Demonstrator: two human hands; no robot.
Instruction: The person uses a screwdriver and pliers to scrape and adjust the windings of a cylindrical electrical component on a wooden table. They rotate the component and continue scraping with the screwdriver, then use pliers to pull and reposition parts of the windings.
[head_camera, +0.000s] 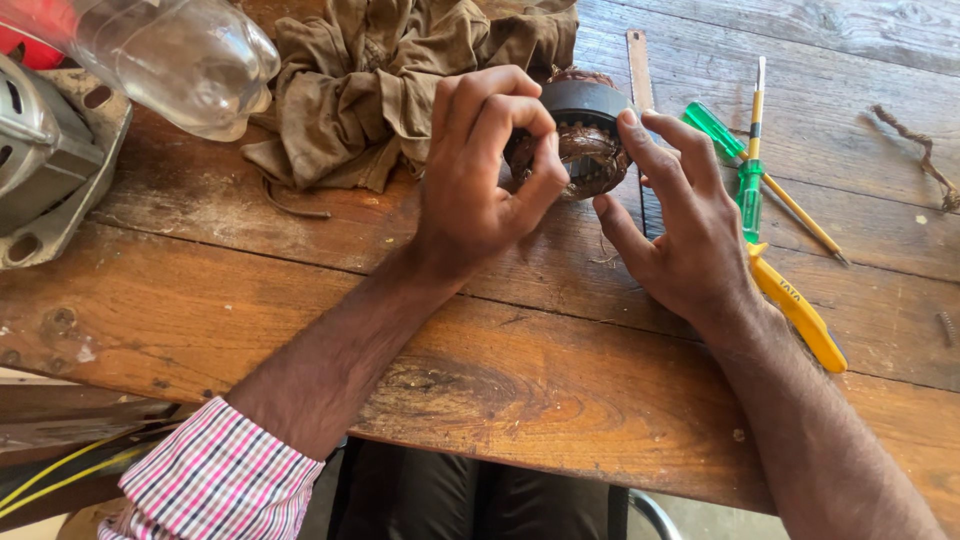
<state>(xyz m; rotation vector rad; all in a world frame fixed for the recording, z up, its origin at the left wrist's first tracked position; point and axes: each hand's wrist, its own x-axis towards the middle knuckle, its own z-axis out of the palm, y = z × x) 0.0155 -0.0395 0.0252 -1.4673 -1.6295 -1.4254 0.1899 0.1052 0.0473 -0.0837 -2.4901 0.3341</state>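
Observation:
A round motor stator (585, 135) with a dark metal ring and brown copper windings rests on the worn wooden table (520, 370). My left hand (480, 170) curls around its left side, fingertips pressed into the windings. My right hand (680, 215) holds its right side, index finger on the rim and thumb beneath. A pink checked sleeve covers my left forearm.
A crumpled brown cloth (390, 80) lies behind the stator. A clear plastic bottle (185, 60) and a grey motor housing (45, 160) sit at far left. Green screwdrivers (745, 175), a thin yellow tool (790, 200), a yellow-handled tool (800, 315) and a metal strip (638, 65) lie right.

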